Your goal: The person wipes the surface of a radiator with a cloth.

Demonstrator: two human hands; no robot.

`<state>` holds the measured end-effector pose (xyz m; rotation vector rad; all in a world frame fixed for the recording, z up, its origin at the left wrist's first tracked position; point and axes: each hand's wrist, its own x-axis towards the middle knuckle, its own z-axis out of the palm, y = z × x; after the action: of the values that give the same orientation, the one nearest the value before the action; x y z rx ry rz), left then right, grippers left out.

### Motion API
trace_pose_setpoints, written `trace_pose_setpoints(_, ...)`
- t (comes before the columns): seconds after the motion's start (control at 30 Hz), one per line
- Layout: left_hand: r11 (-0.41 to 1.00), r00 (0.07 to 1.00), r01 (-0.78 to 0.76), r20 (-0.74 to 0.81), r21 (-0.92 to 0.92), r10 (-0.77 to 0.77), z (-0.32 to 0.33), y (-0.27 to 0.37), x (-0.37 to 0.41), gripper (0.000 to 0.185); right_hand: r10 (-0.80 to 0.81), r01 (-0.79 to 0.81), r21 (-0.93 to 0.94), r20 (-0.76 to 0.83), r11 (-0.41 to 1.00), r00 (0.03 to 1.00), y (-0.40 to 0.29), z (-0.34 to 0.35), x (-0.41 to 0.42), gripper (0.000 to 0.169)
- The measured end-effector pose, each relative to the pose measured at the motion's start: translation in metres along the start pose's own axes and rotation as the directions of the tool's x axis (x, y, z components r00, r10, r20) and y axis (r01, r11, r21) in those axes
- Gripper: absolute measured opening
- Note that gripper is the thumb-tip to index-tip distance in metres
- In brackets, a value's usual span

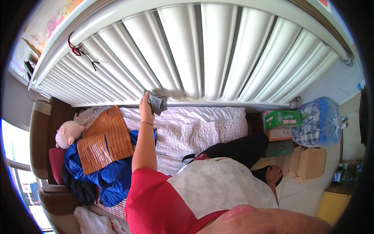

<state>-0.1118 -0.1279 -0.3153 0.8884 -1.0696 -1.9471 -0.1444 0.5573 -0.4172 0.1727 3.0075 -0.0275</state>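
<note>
My left hand (146,106) grips a folded grey cloth (157,102), held against the lower ends of the tubes of a white column radiator (219,52). The cloth touches the radiator just left of its middle. A thin bracelet circles my left wrist. On the right, my right hand (274,174) rests on my dark-clad knee, its fingers curled; I see nothing held in it. Below the radiator lies a pale quilted cover (204,125), and my other black trouser leg (233,149) stretches across it.
Left are a bamboo-tile mat (105,143), a blue garment (114,181) and a pink pig plush (68,133). A red-and-black cord (76,51) hangs on the radiator. Right stand a green box (283,119), a clear bag of textiles (318,122) and a cardboard box (312,163).
</note>
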Motion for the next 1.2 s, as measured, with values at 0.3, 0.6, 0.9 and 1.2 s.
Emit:
trace_pose_setpoints(0.3,0.399,0.39,-0.916,-0.143,0.04,0.909,0.121,0.183,-0.071,0.064,0.017,-0.017,0.003,-0.039,1.0,0.999,-0.002,-0.012,-0.008,0.023)
trace_pose_setpoints(0.6,-0.414,-0.098,-0.529,0.43,0.741,0.897,0.159,0.272,-0.034,0.041,0.035,-0.029,0.048,-0.12,0.998,0.992,0.013,0.017,-0.008,0.023)
trace_pose_setpoints(0.9,-0.629,-0.145,-0.494,0.657,0.6,0.74,0.286,0.204,-0.138,0.04,0.082,-0.067,0.142,-0.099,0.988,0.992,0.01,0.007,-0.006,0.027)
trace_pose_setpoints(1.2,-0.727,-0.309,-0.582,0.727,0.365,0.613,0.411,0.131,-0.218,0.045,0.115,-0.102,0.164,-0.068,0.981,0.991,0.022,0.023,-0.004,0.031)
